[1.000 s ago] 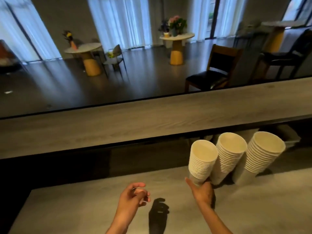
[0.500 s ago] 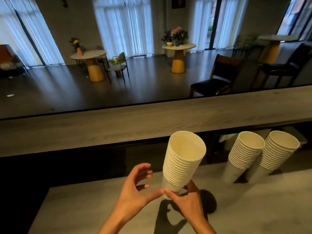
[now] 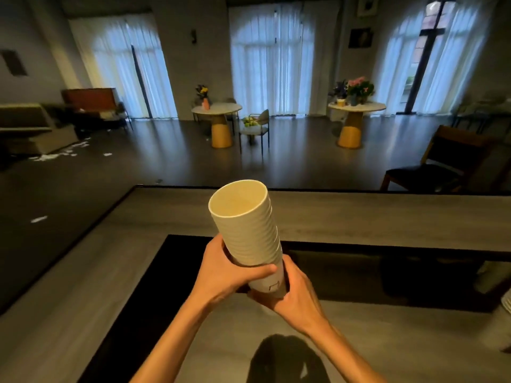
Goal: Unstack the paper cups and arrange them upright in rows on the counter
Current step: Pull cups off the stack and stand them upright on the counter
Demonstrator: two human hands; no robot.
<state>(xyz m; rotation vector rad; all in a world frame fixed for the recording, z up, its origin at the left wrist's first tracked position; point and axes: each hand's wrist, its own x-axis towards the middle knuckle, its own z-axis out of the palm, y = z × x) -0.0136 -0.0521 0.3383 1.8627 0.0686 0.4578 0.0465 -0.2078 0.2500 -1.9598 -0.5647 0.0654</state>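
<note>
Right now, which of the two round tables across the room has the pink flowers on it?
The right-hand round table, by the right window: pink flowers stand on it. The left round table carries only a smaller yellow bunch in a pinkish vase.

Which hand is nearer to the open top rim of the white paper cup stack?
Left. The left hand grips the white paper cup stack higher on its side; the right hand holds its bottom end, farther from the rim.
</note>
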